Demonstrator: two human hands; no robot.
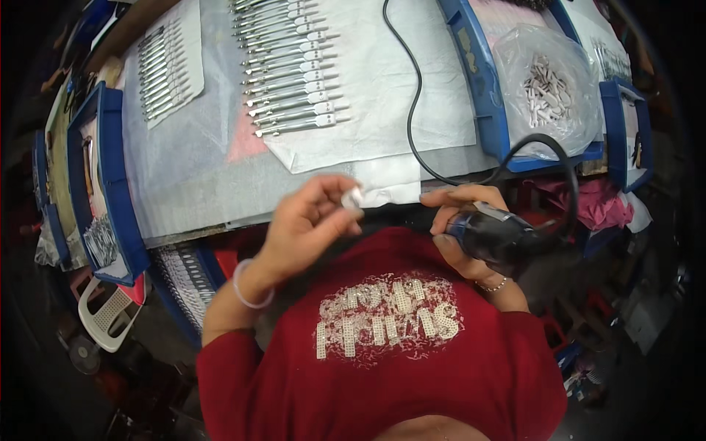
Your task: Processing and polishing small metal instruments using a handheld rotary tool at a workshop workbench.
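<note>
While the left hand [305, 224] pinches a small silvery metal piece [352, 197] between thumb and fingertips, its grip closed on that piece, the right hand [460, 220] wraps a dark handheld power tool [500, 237], its grip clenched around the tool's body. Both hands sit close together just in front of the near edge of the bench [191, 162], above the person's red shirt [382, 353]. The metal piece lies just left of the tool's front end; whether the two touch cannot be told. A black cord [412, 110] runs from the tool up across the bench. On the white sheet [382, 81] covering the bench, a row of flat metal blades [290, 73] lies side by side, with a second, smaller row [165, 70] to the left. A clear plastic bag of small white parts [548, 92] rests in a blue tray [482, 81] at the right. Another blue tray [114, 184] stands at the left edge. A white bangle [246, 290] circles the left wrist.
</note>
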